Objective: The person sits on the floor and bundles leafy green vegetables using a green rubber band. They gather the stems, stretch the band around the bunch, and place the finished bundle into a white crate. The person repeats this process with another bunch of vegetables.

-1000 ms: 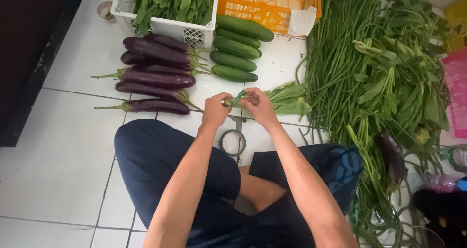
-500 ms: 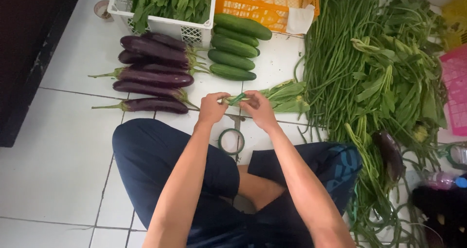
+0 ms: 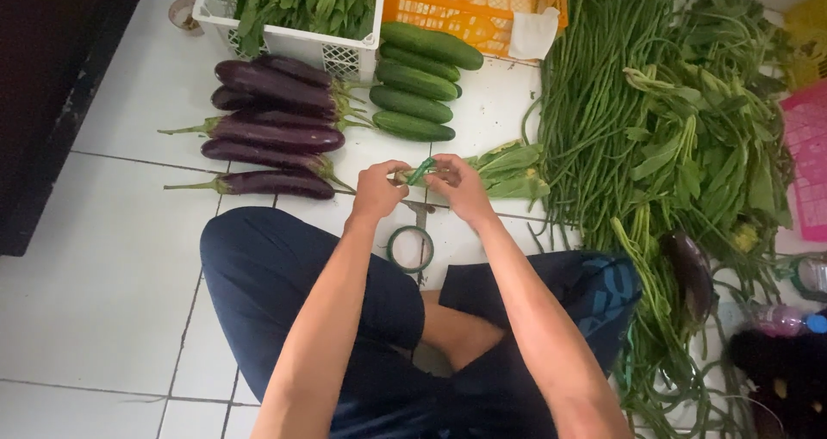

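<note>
White tiled floor (image 3: 103,275) fills my view, eggplants (image 3: 271,137) far left. I see the leafy bundle (image 3: 508,170) lying left-right, its stem end meeting both hands. Right hand (image 3: 461,189), nearer, pinches stems and green tape (image 3: 420,172); left hand (image 3: 379,189) is curled shut on the tape's other end.

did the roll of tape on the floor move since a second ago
No. The roll of tape lies at the same spot by the tile seam, below both hands, in front of the knees.

The stems of the leafy bundle (image 3: 508,168) are hidden by both hands; white crate (image 3: 284,43) and orange crate (image 3: 469,0) are cut off at the top edge.
</note>
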